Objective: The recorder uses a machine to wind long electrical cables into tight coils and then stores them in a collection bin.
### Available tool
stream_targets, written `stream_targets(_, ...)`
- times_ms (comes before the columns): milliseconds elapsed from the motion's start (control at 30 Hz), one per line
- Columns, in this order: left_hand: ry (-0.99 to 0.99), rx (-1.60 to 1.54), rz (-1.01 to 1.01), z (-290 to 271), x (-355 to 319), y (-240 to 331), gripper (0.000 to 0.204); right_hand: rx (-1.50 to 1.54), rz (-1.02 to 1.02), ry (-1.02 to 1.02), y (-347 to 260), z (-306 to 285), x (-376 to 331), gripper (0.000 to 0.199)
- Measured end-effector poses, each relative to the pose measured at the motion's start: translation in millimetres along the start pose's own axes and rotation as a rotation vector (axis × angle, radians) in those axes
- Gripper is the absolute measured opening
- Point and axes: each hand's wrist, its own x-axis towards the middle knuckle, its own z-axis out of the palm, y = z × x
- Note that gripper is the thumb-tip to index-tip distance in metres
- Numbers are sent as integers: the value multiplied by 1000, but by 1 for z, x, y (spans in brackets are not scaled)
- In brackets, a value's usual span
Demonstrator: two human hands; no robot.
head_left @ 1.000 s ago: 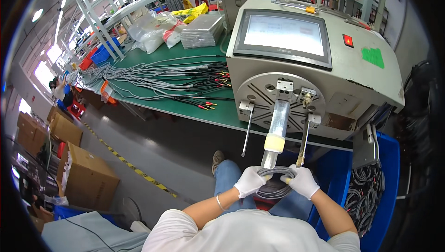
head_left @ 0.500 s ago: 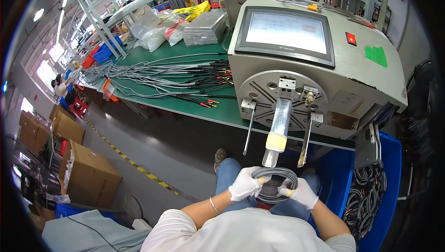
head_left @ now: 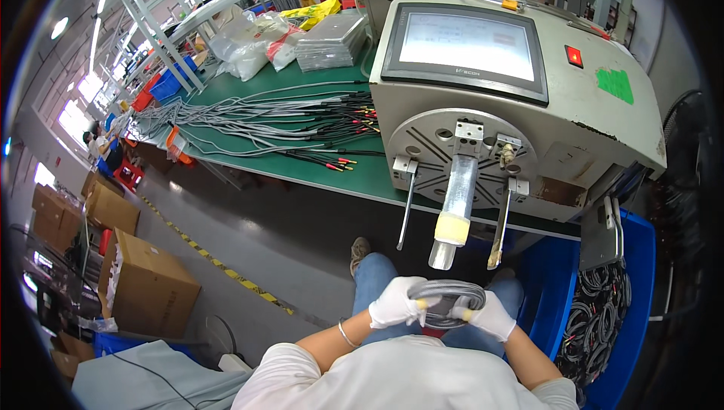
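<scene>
A coil of grey cable (head_left: 446, 288) is held between my two hands, low in front of my body. My left hand (head_left: 400, 303), in a white glove, grips the coil's left side with the thumb over the near part. On the other side my right hand (head_left: 489, 315), gloved too, closes round the coil, its fingers partly hidden by it. Just beyond the coil is the winding machine's disc (head_left: 422, 142), with a metal central post (head_left: 460, 191) wrapped in pale yellow tape and thin metal arms (head_left: 499, 229) standing out from it. No cable shows on the post.
Many loose grey cables (head_left: 256, 123) with black and red-tipped ends lie on the green bench (head_left: 226, 93) at left. A blue bin (head_left: 641, 289) of coiled cables (head_left: 592, 327) stands at my right. Cardboard boxes (head_left: 154, 282) sit on the floor at left.
The coil has tilted in my hands, so its ring looks flatter and its opening narrower. Both hands stay on it. The view has shifted slightly.
</scene>
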Motion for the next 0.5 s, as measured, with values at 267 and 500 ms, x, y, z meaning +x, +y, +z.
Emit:
stream_targets(267,15,583,358,10,-6,-6,16,-350,-31,82,18,0,-11,34)
stream_targets(500,23,568,489,16,-6,-3,17,-10,-165,128,19,9,-16,43)
